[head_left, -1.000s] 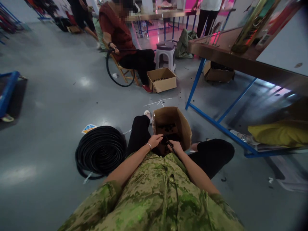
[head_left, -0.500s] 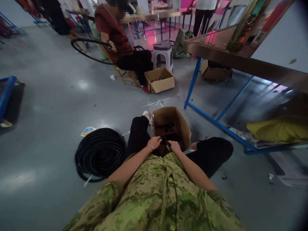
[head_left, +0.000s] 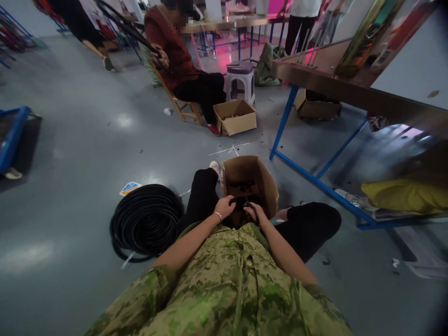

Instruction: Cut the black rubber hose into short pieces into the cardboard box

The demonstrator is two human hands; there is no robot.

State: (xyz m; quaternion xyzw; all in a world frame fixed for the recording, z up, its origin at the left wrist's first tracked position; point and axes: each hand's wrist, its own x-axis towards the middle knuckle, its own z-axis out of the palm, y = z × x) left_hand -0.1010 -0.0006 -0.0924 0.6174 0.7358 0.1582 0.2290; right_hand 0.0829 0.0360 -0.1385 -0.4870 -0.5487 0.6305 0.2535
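Between my knees stands an open cardboard box [head_left: 269,186] with small dark pieces [head_left: 245,187] lying in it. My left hand [head_left: 225,206], a bracelet at its wrist, is closed over the box on a short black piece [head_left: 235,199], perhaps rubber tube or strip; its exact kind is too small to tell. Facing it, my right hand [head_left: 252,212] grips dark-handled scissors [head_left: 257,216], whose blades point up toward the black piece. Whether the blades touch it cannot be made out. A large coil of black hose [head_left: 147,221] lies on the floor to my left.
Ahead, a seated co-worker [head_left: 175,51] holds a black hose [head_left: 131,30] beside another cardboard box [head_left: 240,123] and a plastic stool [head_left: 240,77]. At right stands a blue-legged table [head_left: 318,77] with yellow cloth [head_left: 402,196] under it. A blue cart [head_left: 16,135] is at far left.
The scissors have turned in my right hand, their handle now lower beside the palm. My left hand stays in place. The co-worker's hose has swung upward; a person behind has stepped.
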